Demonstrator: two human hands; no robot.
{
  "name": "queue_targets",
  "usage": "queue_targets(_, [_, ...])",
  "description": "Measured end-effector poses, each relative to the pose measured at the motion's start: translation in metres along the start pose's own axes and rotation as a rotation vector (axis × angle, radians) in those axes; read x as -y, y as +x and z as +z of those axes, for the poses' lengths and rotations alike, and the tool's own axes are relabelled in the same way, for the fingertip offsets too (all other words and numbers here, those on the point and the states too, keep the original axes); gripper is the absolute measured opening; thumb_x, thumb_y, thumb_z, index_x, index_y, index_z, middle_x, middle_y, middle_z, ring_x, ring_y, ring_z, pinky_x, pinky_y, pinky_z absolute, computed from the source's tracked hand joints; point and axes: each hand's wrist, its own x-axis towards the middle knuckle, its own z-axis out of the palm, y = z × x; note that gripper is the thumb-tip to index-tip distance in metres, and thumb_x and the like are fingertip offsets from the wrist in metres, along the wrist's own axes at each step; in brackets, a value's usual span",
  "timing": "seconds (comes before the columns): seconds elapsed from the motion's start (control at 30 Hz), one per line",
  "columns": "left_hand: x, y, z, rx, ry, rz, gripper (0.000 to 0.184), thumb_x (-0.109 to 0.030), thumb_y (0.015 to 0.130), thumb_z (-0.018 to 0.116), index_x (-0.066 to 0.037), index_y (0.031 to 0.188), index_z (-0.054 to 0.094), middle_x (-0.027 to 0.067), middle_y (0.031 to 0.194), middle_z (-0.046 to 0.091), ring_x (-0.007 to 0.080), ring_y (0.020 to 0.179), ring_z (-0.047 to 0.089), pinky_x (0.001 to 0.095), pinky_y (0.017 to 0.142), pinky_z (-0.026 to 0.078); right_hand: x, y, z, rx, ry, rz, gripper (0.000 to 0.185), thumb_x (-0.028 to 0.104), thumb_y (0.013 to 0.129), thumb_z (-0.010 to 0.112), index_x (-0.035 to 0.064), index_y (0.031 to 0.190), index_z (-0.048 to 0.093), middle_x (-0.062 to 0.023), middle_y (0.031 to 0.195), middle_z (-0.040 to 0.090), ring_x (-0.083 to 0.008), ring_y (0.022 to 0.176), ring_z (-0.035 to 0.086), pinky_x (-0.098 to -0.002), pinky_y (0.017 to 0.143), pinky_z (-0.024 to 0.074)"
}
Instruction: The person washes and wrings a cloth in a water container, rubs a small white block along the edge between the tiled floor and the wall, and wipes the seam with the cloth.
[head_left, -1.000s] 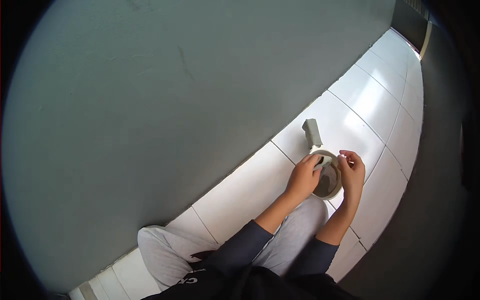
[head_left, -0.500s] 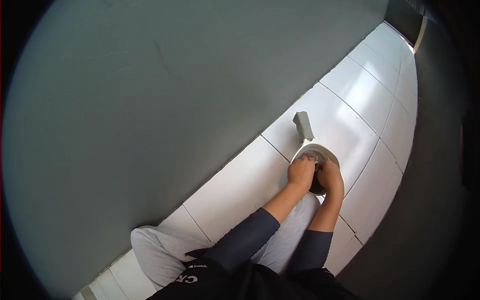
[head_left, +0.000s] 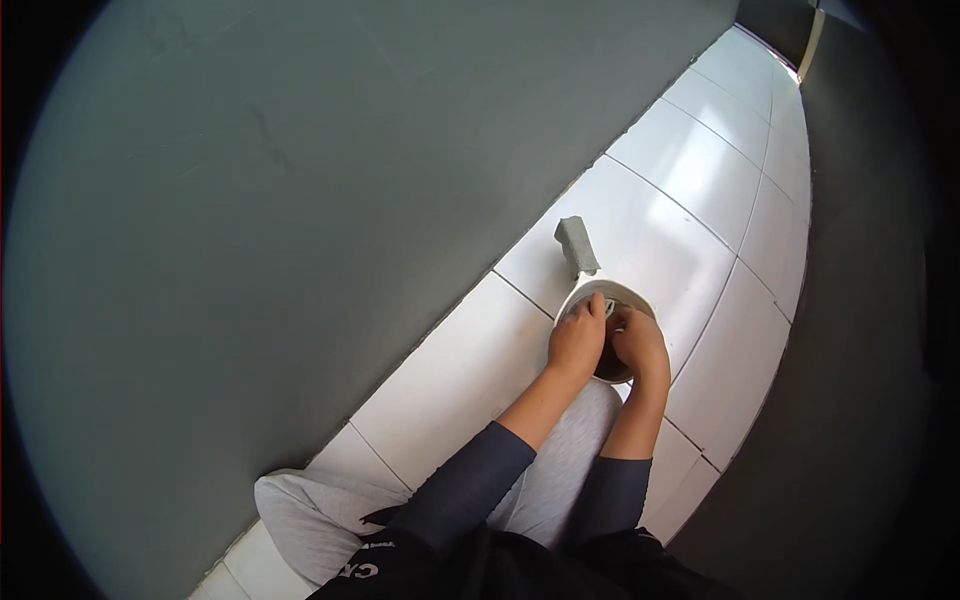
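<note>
A round, whitish pot-like container (head_left: 646, 297) stands on the tiles by my knee, dark inside. A grey-green, cloth-like piece (head_left: 577, 247) meets its pointed rim; whether this is a wrapped handle or a separate thing I cannot tell. Over the container's left side is my left hand (head_left: 576, 338), its thumb and fingers closed in a pinch. My right hand (head_left: 641, 343) reaches in from the right with curled fingers. Between the fingertips shows a small pale, shiny bit (head_left: 610, 307), too small to name. The fingers hide most of the contents.
White floor tiles (head_left: 440, 365) run diagonally beneath the container. A grey-green wall (head_left: 250, 220) borders them on the left, and a dark surface (head_left: 800, 450) lies to the right. My bent legs in grey trousers (head_left: 575, 430) are close to the container.
The whole view has shifted, so the container and hands appear further left. My left hand has turned, with its thumb side now raised. Both hands stay at the container.
</note>
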Motion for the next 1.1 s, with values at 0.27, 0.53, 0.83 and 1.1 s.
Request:
queue_targets(0.27, [-0.002, 0.002, -0.002, 0.142, -0.075, 0.012, 0.029, 0.0, 0.078, 0.054, -0.003, 0.106, 0.045, 0.0175, 0.099, 0.056, 0.0346, 0.09, 0.059, 0.0426, 0.072, 0.051, 0.002, -0.003, -0.002, -0.001, -0.069, 0.014, 0.015, 0.002, 0.07, 0.059, 0.0029, 0.083, 0.067, -0.0191, 0.089, 0.064, -0.0332, 0.086, 0.062, -0.04, 0.078, 0.0487])
queue_targets(0.53, [0.002, 0.002, 0.008, -0.06, -0.052, 0.109, 0.028, 0.003, 0.078, 0.051, -0.003, 0.104, 0.046, 0.0191, 0.102, 0.054, 0.038, 0.092, 0.057, 0.0434, 0.076, 0.049, 0.002, -0.005, -0.004, 0.005, -0.043, -0.027, 0.026, -0.003, 0.068, 0.055, 0.0043, 0.09, 0.067, -0.0211, 0.088, 0.064, -0.0348, 0.086, 0.061, -0.04, 0.077, 0.0481])
queue_targets(0.83, [-0.003, 0.002, -0.004, 0.16, -0.088, 0.049, 0.037, -0.002, 0.079, 0.05, -0.002, 0.115, 0.041, 0.025, 0.106, 0.048, 0.0407, 0.094, 0.053, 0.0459, 0.079, 0.046, -0.006, 0.0, 0.004, 0.017, -0.01, -0.019, 0.028, -0.002, 0.068, 0.055, 0.0051, 0.092, 0.067, -0.0211, 0.09, 0.064, -0.0352, 0.087, 0.061, -0.04, 0.077, 0.0483])
queue_targets(1.1, [-0.003, -0.001, -0.002, 0.072, -0.089, 0.11, 0.034, -0.018, 0.081, 0.057, 0.002, 0.108, 0.052, 0.0224, 0.116, 0.04, 0.0401, 0.112, 0.041, 0.0447, 0.089, 0.043, -0.003, -0.003, -0.004, -0.008, 0.027, -0.037, 0.023, 0.001, 0.067, 0.056, 0.0046, 0.087, 0.066, -0.0207, 0.086, 0.064, -0.0364, 0.083, 0.061, -0.0413, 0.075, 0.048])
